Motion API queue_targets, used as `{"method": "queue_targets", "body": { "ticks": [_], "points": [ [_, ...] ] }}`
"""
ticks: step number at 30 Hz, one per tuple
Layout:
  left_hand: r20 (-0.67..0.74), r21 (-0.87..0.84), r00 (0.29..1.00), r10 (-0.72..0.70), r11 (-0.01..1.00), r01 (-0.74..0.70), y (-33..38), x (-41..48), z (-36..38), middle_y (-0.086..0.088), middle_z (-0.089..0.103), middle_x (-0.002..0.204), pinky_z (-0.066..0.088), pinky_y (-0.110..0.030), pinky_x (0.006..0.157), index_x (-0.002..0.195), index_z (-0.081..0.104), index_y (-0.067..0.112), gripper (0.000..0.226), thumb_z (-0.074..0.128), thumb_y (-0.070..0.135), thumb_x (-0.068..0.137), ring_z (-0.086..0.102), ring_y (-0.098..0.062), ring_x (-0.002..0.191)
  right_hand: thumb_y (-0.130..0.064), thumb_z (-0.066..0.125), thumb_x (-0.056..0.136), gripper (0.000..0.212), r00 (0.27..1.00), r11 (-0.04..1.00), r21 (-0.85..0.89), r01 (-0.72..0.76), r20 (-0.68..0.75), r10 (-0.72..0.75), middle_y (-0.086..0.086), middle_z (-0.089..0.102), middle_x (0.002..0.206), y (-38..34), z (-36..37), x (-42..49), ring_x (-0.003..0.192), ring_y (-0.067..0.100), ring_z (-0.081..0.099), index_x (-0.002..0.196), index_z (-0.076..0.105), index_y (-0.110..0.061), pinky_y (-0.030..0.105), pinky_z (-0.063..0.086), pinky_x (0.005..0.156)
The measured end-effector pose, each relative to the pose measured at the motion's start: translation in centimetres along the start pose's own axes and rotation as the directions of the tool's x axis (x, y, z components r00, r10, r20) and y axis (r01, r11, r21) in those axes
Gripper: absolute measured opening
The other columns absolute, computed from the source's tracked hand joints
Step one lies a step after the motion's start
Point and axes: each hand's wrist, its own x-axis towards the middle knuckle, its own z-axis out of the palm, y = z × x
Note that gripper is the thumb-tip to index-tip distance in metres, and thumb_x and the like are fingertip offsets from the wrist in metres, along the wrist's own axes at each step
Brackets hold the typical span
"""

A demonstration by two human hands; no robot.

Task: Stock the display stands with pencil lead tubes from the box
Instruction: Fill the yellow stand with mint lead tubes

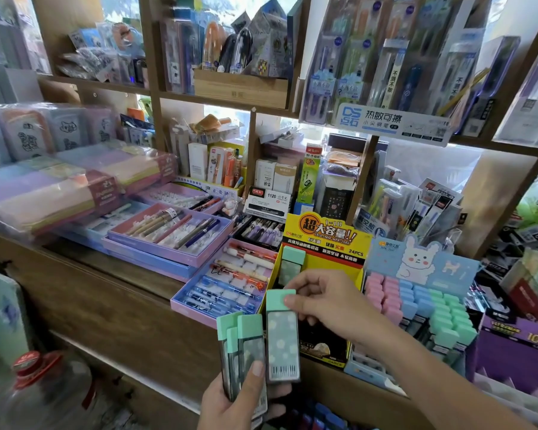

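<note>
Between both hands, low & centre, sits the stock: a mint-capped lead tube [282,339], upright, standing proud of the rest. R hand [330,301] pinches it by the cap w/ curled fingertips, probably because the cap is the only part that clears the bundle. The tube's lower end is down by the L fingers, so can't tell if it's fully free yet.

L hand [233,401] is wrapped round the spare tubes [241,346], approx three or four. Thumb lies across their fronts, fingers curl behind, caps point up. Held like that they act as a ready magazine, so the R hand can pick singles w/o putting anything down.

Just beyond the R hand is the yellow stand [323,240]. At least one mint tube [292,262] already stands at its top-left corner, caps up. The R hand hides most of the slots, so fill level is unclear. I judge this stand is the target, since it's nearest & holds the same colour.

Right of the R hand, the bunny stand [416,262] looks packed w/ pink, blue & mint rows, prob. no need there.

Left of & beyond the L hand, pen trays [174,234] lie on the wooden counter [106,299]. Source box isn't identifiable in view.
</note>
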Motion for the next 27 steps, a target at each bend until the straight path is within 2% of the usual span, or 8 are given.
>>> {"method": "queue_targets", "body": {
  "ticks": [3,5,8,10,16,23,25,27],
  "points": [
    [0.010,0.019,1.000,0.013,1.000,-0.013,0.3,-0.1,0.0,-0.024,0.077,0.085,0.058,-0.034,0.053,0.108,0.075,0.008,0.044,0.071,0.035,0.073,0.075,-0.037,0.069,-0.011,0.079,0.087,0.009,0.992,0.998,-0.048,0.038,-0.122,-0.043,0.003,0.073,0.073,-0.9,-1.4,0.8,0.059,0.009,0.065,0.092,0.073,-0.016,0.024,0.054,0.055],
    [0.013,0.021,1.000,0.027,0.999,-0.027,0.6,-0.2,0.0,-0.024,0.075,0.078,0.053,-0.028,0.047,0.105,0.076,0.003,0.042,0.071,0.031,0.074,0.071,-0.031,0.056,-0.009,0.079,0.087,0.011,0.972,0.990,-0.115,0.078,-0.213,-0.102,0.004,0.071,0.073,-1.4,-2.0,1.5,0.058,0.011,0.066,0.089,0.071,-0.016,0.030,0.058,0.058],
    [0.027,0.018,0.999,0.028,0.999,-0.029,0.7,-0.4,0.1,-0.028,0.073,0.076,0.051,-0.029,0.045,0.103,0.075,0.000,0.043,0.070,0.033,0.075,0.066,-0.031,0.051,-0.011,0.078,0.087,0.011,0.937,0.957,-0.266,0.111,-0.293,-0.190,0.010,0.071,0.081,-1.6,-2.4,2.6,0.071,0.026,0.070,0.086,0.070,-0.018,0.046,0.062,0.072],
    [0.023,0.006,1.000,0.021,1.000,-0.021,0.7,-0.3,0.1,-0.030,0.073,0.077,0.050,-0.030,0.044,0.102,0.074,-0.001,0.046,0.070,0.036,0.076,0.065,-0.032,0.050,-0.012,0.076,0.089,0.011,0.928,0.938,-0.327,0.113,-0.304,-0.218,0.010,0.070,0.084,-1.4,-2.6,3.3,0.079,0.033,0.070,0.085,0.068,-0.019,0.050,0.061,0.078],
    [0.006,-0.023,0.999,-0.034,0.999,0.034,0.5,-0.2,-0.1,-0.029,0.074,0.079,0.052,-0.032,0.046,0.098,0.076,0.000,0.040,0.068,0.035,0.082,0.066,-0.034,0.053,-0.010,0.074,0.090,0.011,0.922,0.891,-0.442,0.100,-0.296,-0.250,0.008,0.069,0.081,-0.9,-2.0,4.8,0.076,0.030,0.070,0.089,0.067,-0.019,0.042,0.060,0.077],
    [0.031,-0.004,0.999,-0.036,0.999,0.036,0.6,0.0,-0.2,-0.031,0.072,0.077,0.051,-0.031,0.045,0.100,0.073,-0.005,0.045,0.068,0.035,0.080,0.065,-0.034,0.052,-0.013,0.075,0.090,0.012,0.918,0.859,-0.499,0.112,-0.279,-0.282,-0.002,0.066,0.081,-0.1,-1.7,5.4,0.067,0.009,0.058,0.089,0.069,-0.023,0.011,0.046,0.061],
    [0.034,0.008,0.999,-0.031,0.999,0.031,0.6,0.0,-0.2,-0.031,0.072,0.077,0.051,-0.032,0.046,0.101,0.073,-0.005,0.046,0.068,0.035,0.080,0.066,-0.035,0.053,-0.013,0.075,0.090,0.013,0.925,0.862,-0.492,0.126,-0.256,-0.281,-0.003,0.067,0.082,0.0,-1.7,5.4,0.071,0.011,0.063,0.090,0.068,-0.024,0.017,0.051,0.065],
    [0.038,0.009,0.999,-0.032,0.999,0.032,0.4,0.1,-0.2,-0.031,0.072,0.078,0.052,-0.032,0.047,0.100,0.074,-0.005,0.048,0.068,0.037,0.078,0.066,-0.035,0.053,-0.013,0.074,0.091,0.013,0.936,0.868,-0.478,0.132,-0.229,-0.268,-0.002,0.068,0.083,0.0,-1.6,5.5,0.075,0.018,0.068,0.090,0.068,-0.025,0.030,0.058,0.072]
  ]
}}
